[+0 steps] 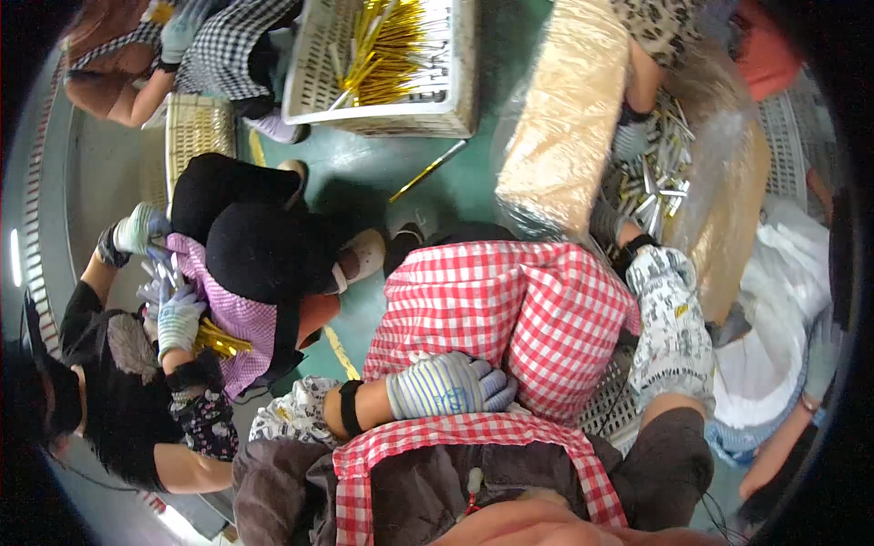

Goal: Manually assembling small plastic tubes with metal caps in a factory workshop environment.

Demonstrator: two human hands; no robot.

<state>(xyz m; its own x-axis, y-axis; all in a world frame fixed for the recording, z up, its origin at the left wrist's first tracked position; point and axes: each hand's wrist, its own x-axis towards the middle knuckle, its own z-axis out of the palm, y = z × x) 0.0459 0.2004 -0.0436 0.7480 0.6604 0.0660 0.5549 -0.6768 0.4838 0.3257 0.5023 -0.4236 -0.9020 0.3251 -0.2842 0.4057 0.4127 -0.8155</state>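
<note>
My left hand [446, 387], in a striped grey-blue knit glove, lies across my red-and-white checked apron [455, 296]. Its fingers are slightly bent against the cloth, and nothing shows in them. My right hand [608, 223], in a dark grey glove, reaches forward beside a plastic-lined brown carton [728, 218]. Its fingers are mostly out of sight by the edge of the clear plastic liner, so their state is hidden. Inside the carton lies a loose heap of thin silver, white and gold sticks [657, 187]. A co-worker's grey-gloved hand [630, 141] dips into the same heap.
Ahead stands a white plastic crate [382, 116] holding gold sticks [391, 55]. One gold stick [428, 170] lies on the green floor. At left, a seated co-worker's gloved hand [179, 318] is at a bundle of sticks. White plastic sacking [765, 337] is at right.
</note>
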